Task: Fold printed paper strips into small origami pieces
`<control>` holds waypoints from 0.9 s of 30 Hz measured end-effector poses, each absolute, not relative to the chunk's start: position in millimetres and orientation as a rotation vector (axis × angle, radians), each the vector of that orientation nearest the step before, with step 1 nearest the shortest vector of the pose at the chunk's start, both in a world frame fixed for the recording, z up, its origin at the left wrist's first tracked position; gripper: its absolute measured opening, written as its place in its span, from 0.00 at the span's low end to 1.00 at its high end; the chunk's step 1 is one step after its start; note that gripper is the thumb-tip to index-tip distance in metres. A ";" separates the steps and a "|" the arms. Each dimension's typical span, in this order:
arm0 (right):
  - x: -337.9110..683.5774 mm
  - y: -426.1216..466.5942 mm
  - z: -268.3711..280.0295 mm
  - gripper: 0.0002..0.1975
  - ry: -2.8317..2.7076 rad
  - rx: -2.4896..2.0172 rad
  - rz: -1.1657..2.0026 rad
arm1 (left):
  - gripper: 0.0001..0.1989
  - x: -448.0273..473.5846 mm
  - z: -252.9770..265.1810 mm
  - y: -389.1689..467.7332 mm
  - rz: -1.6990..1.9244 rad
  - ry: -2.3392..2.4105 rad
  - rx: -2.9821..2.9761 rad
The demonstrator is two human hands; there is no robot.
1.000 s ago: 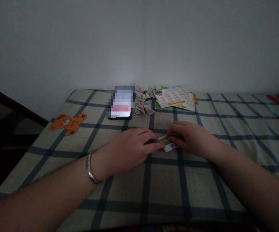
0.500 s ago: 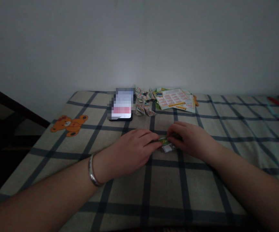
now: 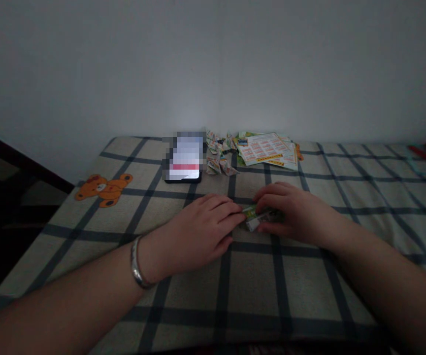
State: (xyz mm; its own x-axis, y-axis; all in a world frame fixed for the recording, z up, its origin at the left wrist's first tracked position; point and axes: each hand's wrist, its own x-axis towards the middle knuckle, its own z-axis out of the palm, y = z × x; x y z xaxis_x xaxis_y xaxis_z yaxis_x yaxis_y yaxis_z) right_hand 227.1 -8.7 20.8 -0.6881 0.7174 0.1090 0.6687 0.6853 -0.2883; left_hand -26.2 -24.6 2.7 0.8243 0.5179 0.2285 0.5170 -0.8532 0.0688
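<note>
A small folded printed paper (image 3: 251,223), green and white, lies on the checked cloth between my two hands. My left hand (image 3: 198,234), a silver bangle at its wrist, has its fingertips pressed together on the paper's left end. From the other side, my right hand (image 3: 290,212) holds the right part, thumb on the near edge and fingers on the far edge. My fingers hide both ends of the paper.
Beyond my hands lie a lit phone (image 3: 185,160), several folded paper pieces (image 3: 220,165) and a stack of printed sheets (image 3: 264,149) near the wall. An orange teddy bear figure (image 3: 104,190) is at left. The checked tablecloth (image 3: 183,305) wrinkles at right.
My right hand's thumb and fingers have spread further apart across the paper, and the thumb has come down to its near edge. My left hand stays nearly in place.
</note>
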 end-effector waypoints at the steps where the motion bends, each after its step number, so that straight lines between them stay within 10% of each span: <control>1: 227.5 -9.0 20.8 0.10 -2.699 -1.113 0.321 | 0.20 -26.3 2.7 -24.2 0.384 0.846 2.995; 18: 218.8 -14.6 20.1 0.09 -2.848 -1.025 -0.118 | 0.15 -28.8 5.5 -16.9 0.539 0.856 2.739; 27: 217.9 -12.8 15.4 0.10 -2.498 -1.093 0.213 | 0.13 -26.2 6.9 -15.4 0.703 1.053 2.512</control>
State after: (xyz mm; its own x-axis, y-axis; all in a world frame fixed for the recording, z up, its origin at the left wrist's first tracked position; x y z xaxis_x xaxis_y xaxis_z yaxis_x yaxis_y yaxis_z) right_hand 217.9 -12.8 15.4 -0.6118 0.7312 0.3018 0.6695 0.6819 -0.2946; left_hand -26.2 -15.4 6.9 0.6055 0.7313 0.3139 0.5699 -0.6737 0.4704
